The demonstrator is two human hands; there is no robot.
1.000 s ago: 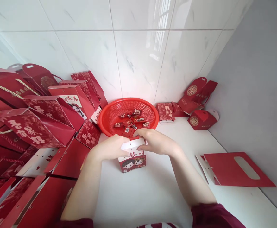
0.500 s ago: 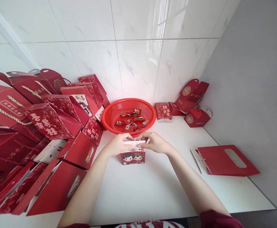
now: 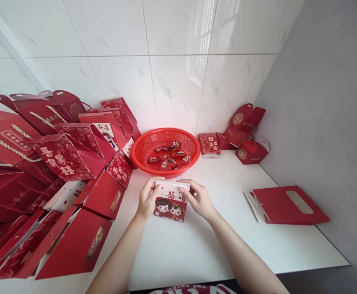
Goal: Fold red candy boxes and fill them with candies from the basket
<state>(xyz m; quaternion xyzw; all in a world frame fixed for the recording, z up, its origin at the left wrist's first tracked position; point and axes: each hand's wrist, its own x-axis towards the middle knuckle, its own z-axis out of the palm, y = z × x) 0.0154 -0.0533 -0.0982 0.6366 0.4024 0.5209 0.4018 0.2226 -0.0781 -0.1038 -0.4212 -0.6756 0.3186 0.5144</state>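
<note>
Red-and-white, the box [image 3: 171, 206] looked nearly closed; I had left hand [image 3: 147, 199] and right hand [image 3: 199, 199] half-curled, pinching its upper edge; packets [image 3: 165, 165] lay loose in the basket [image 3: 166, 136].

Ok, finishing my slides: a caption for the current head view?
Left grip and right grip hold a printed box before a red basket of small packets.

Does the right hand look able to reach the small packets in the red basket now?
Probably yes: the red basket stands just ahead, open above the small packets, though the right hand holds the printed box.
</note>
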